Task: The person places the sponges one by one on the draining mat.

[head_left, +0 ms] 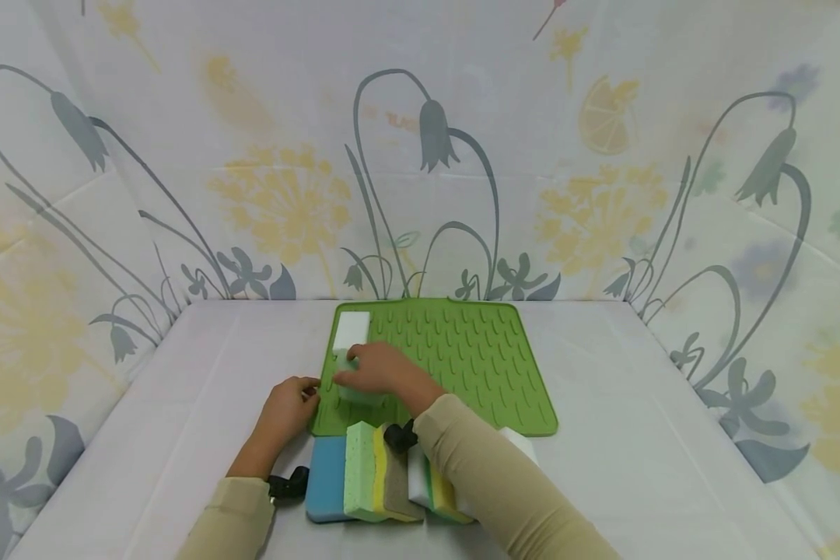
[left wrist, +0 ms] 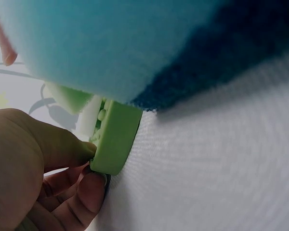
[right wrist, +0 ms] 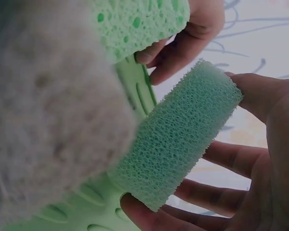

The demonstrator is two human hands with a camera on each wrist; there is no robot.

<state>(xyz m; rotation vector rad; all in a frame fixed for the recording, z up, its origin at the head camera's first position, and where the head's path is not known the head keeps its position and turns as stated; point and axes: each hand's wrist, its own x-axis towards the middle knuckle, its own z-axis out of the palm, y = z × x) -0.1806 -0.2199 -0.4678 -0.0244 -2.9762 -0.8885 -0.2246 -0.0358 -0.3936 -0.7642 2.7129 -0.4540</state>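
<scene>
My right hand (head_left: 381,368) holds a mint-green porous sponge (right wrist: 178,134) by its ends, thumb at one side and fingertips at the other. In the head view this sponge (head_left: 357,394) is low over the left part of a green ridged mat (head_left: 462,358), partly covered by the hand. Just beyond it, a white block-shaped sponge (head_left: 351,330) lies in the mat's far left corner. My left hand (head_left: 287,408) pinches the mat's left edge, with the thumb on the rim (left wrist: 116,139) and curled fingers beneath.
A row of sponges stands along the mat's near edge: a blue one (head_left: 327,478), a light green one (head_left: 361,470), a yellow one with a grey-brown side (head_left: 399,490), and others partly behind my right sleeve (head_left: 490,474). A flower-printed cloth (head_left: 420,155) hangs behind the white table (head_left: 616,389).
</scene>
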